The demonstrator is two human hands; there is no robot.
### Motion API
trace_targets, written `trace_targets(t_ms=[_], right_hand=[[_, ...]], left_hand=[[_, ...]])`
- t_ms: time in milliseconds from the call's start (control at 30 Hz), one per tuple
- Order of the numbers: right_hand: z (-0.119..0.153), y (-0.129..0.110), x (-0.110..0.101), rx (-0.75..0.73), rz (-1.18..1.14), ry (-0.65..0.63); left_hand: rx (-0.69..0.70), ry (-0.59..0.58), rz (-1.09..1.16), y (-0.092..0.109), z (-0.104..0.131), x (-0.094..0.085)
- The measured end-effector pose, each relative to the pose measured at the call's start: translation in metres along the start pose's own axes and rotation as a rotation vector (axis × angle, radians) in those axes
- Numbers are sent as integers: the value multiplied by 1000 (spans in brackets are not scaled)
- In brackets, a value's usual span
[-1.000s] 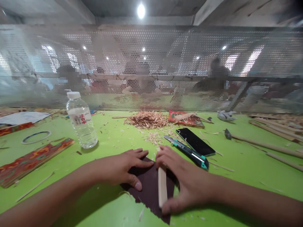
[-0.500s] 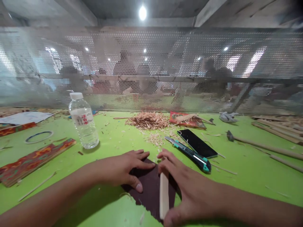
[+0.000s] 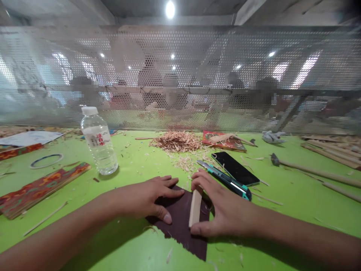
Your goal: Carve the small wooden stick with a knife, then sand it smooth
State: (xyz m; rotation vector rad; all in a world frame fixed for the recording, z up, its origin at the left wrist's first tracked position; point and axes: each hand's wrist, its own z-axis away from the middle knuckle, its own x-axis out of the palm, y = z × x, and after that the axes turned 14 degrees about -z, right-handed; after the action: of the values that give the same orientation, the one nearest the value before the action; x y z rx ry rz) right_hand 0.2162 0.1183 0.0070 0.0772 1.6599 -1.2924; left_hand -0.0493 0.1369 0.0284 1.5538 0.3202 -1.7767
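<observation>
A dark brown sheet, probably sandpaper [image 3: 180,218], lies on the green table with a ragged near edge. My left hand [image 3: 153,197] rests flat on its left part, fingers spread. On the right part of the sheet is a small pale wooden block [image 3: 195,207]. My right hand [image 3: 220,205] grips this block lengthwise, fingers at its far end and thumb at its near end. The block's underside is hidden against the sheet. Just beyond my right hand lie a teal and black utility knife [image 3: 225,180] and a black phone [image 3: 235,168].
A water bottle [image 3: 99,145] stands at the left, near a painted board [image 3: 42,188] and a tape ring [image 3: 46,161]. Wood shavings [image 3: 177,142] are heaped ahead. A hammer-like tool [image 3: 310,170] lies right. Behind the table rises a perforated metal screen [image 3: 197,75], with people beyond.
My right hand has drawn the wooden block away from me along the brown sheet, uncovering the sheet's near corner. My left hand has stayed in place on the sheet.
</observation>
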Motion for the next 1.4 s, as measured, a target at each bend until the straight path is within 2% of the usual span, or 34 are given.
trace_targets(t_ms=[167,400,667,1133,1300,1400], right_hand=[[0,2,-1,-71,30,-1],[-6,12,-8,-29,-17,-10],[-9,16,-7,-157,-53,70],[-13,22,-7,-83,-93,150],[-13,23,-9,-245,-93,77],[-13,23,-9,-286,-109,54]], left_hand=[[-1,-17,22,0,1,0],[7,-24,-12,1,1,-1],[15,-3,-7,0,0,1],[16,3,41,0,1,0],[18,5,45,-1,0,1],[14,-10,16,0,0,0]])
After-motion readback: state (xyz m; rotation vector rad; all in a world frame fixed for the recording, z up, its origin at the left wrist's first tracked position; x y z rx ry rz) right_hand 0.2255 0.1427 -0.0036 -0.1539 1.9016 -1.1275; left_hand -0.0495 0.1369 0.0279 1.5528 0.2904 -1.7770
